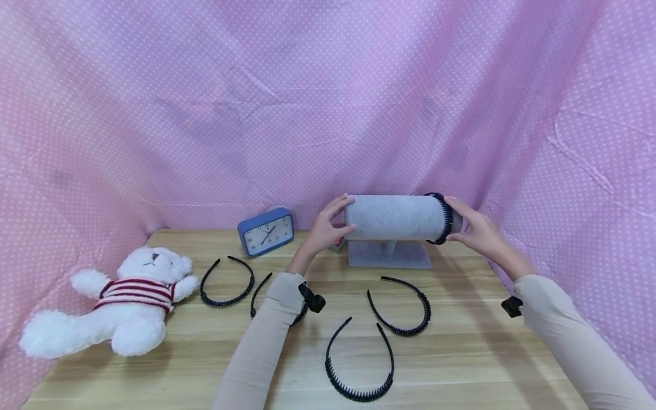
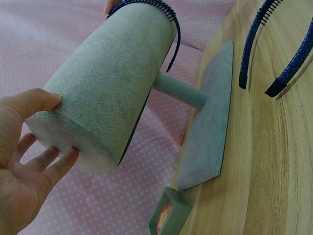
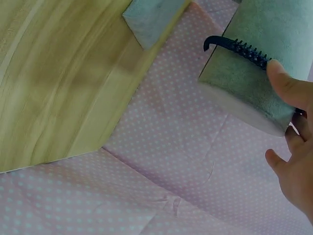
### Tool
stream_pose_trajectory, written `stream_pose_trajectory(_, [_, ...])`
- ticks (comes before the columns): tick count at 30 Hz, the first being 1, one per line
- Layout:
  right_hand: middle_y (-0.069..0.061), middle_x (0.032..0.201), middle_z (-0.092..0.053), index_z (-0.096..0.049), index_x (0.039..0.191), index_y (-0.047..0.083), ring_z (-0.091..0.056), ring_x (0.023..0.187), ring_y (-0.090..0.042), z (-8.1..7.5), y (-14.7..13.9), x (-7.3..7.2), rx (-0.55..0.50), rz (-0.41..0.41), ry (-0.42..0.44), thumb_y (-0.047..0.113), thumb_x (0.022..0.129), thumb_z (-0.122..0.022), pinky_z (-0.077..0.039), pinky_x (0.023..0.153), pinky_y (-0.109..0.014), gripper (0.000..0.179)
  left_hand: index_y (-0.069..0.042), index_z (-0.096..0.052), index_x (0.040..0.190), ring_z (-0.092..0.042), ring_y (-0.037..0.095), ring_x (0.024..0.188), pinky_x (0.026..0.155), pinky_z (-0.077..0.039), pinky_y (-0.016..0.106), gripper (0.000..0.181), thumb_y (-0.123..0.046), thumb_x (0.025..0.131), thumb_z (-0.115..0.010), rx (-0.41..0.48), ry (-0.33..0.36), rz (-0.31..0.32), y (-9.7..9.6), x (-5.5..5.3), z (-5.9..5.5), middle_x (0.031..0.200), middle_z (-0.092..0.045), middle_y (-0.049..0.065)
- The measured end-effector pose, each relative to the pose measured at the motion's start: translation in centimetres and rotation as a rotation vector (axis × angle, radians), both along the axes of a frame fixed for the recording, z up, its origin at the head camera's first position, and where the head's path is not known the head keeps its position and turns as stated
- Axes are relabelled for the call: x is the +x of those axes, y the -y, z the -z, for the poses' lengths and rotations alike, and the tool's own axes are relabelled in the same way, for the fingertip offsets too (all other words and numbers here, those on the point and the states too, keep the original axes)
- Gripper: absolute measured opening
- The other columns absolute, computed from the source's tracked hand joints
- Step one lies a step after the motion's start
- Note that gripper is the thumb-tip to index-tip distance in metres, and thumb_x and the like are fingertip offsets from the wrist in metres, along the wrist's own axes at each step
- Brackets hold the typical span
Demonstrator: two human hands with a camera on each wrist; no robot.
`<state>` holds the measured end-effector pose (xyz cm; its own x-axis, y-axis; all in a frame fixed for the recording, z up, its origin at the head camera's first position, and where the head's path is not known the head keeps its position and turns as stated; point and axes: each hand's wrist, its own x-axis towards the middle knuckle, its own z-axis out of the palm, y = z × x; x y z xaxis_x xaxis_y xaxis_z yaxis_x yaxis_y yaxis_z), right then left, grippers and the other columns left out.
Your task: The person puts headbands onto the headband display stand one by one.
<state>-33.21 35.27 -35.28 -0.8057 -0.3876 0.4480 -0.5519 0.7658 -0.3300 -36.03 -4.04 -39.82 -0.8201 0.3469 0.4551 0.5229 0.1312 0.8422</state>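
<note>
A grey plush headband stand (image 1: pixel 394 217), a horizontal roll on a post and flat base, stands at the back of the table. My left hand (image 1: pixel 328 224) holds the roll's left end, thumb on its side and fingertips against the end face (image 2: pixel 93 152). Around the right end sits a black toothed headband (image 1: pixel 442 218), its comb teeth showing in the right wrist view. My right hand (image 1: pixel 476 229) grips this headband, the thumb pressing at its band (image 3: pixel 261 62) and the other fingers partly hidden behind the roll.
More black headbands lie on the wooden table: one at left (image 1: pixel 227 300), one partly hidden under my left forearm, others at right (image 1: pixel 426 313) and front (image 1: pixel 359 396). A blue alarm clock (image 1: pixel 266 232), a small green box (image 2: pixel 170 213) and a white teddy bear (image 1: pixel 138 296) stand or lie nearby.
</note>
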Motion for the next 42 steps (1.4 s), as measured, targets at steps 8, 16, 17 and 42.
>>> stream_pose_trajectory(8, [-0.037, 0.149, -0.044, -0.043, 0.148, -0.009, -0.039, 0.136, -0.061, -0.3, 1.2, -0.6, 0.027, -0.145, -0.078, -0.006, 0.072, -0.084, -0.026, 0.123, -0.06, 0.087, -0.011, -0.051, 0.15, -0.032, 0.034, 0.152, 0.112, -0.046, 0.056, 0.063, -0.003, 0.092, -0.074, -0.002, 0.005, -0.002, 0.0, 0.0, 0.0, 0.167, -0.029, 0.011])
stream_pose_trajectory(16, [-0.041, 0.144, -0.044, -0.041, 0.145, -0.016, -0.039, 0.131, -0.065, -1.2, 2.5, -1.6, 0.07, -0.257, -0.067, -0.004, 0.074, -0.082, -0.03, 0.111, -0.073, 0.083, -0.012, -0.051, 0.15, -0.034, 0.034, 0.152, 0.111, -0.048, 0.052, 0.062, -0.004, 0.092, -0.074, -0.004, 0.019, 0.006, 0.0, 0.1, 0.1, 0.167, -0.029, 0.01])
stream_pose_trajectory(17, [-0.042, 0.143, -0.045, -0.041, 0.144, -0.017, -0.04, 0.13, -0.066, -1.5, 2.7, -1.8, 0.078, -0.27, -0.059, -0.004, 0.074, -0.082, -0.031, 0.11, -0.074, 0.082, -0.012, -0.051, 0.15, -0.034, 0.034, 0.152, 0.111, -0.048, 0.053, 0.062, -0.004, 0.092, -0.074, -0.003, 0.019, 0.008, 0.0, 0.1, 0.2, 0.168, -0.028, 0.01])
stream_pose_trajectory(42, [-0.033, 0.161, -0.027, -0.026, 0.158, -0.006, -0.023, 0.151, -0.051, -4.0, 6.6, -3.7, 0.146, -0.162, 0.341, 0.015, 0.103, -0.06, -0.009, 0.124, -0.068, 0.068, -0.014, -0.051, 0.15, -0.033, 0.034, 0.152, 0.111, -0.046, 0.057, 0.062, -0.006, 0.093, -0.074, 0.004, 0.032, 0.007, 0.1, -0.2, 0.1, 0.168, -0.028, 0.007])
